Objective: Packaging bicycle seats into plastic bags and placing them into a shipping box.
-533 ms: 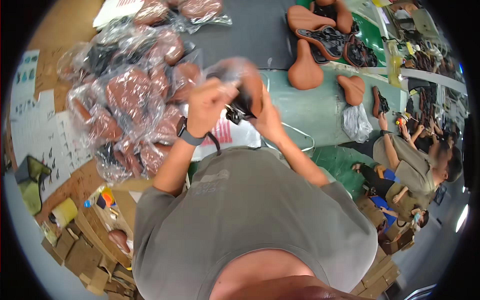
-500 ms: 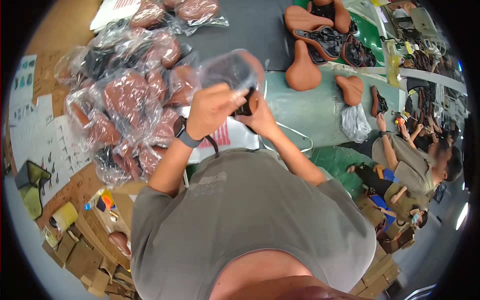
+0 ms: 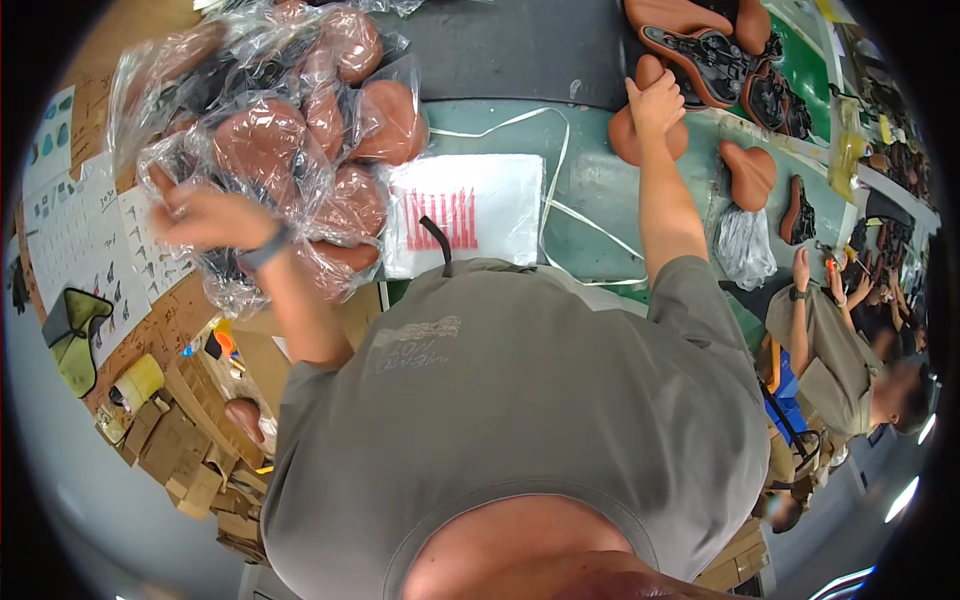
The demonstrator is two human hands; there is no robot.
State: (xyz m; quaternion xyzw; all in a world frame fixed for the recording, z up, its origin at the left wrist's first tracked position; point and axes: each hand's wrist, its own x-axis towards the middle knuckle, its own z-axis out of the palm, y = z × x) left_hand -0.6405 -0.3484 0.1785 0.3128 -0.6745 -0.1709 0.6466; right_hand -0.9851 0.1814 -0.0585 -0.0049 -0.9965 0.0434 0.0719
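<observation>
My right hand (image 3: 656,104) reaches out to the far right and grips a brown bicycle saddle (image 3: 628,138) by its narrow nose. That saddle lies on the green table with its wide end toward me. On the left, my left hand (image 3: 215,220) is smeared by motion, beside a heap of brown saddles in clear plastic bags (image 3: 258,150); its fingers cannot be made out. At the heap's far left edge, one bagged saddle (image 3: 172,62) looks blurred. Flat white plastic bags with red print (image 3: 520,190) lie in front of my chest.
Unbagged saddles (image 3: 700,60) are piled at the far right. Nearer stands another brown saddle (image 3: 748,172) by a crumpled clear bag (image 3: 745,245). A white strap (image 3: 556,165) loops over the table. Cardboard boxes (image 3: 170,440) lie lower left. A co-worker (image 3: 835,350) is at the right.
My hands have parted from the middle, where they were together at a saddle and clear bag. The left swung left to the heap; the right moved right and away, onto another saddle.
</observation>
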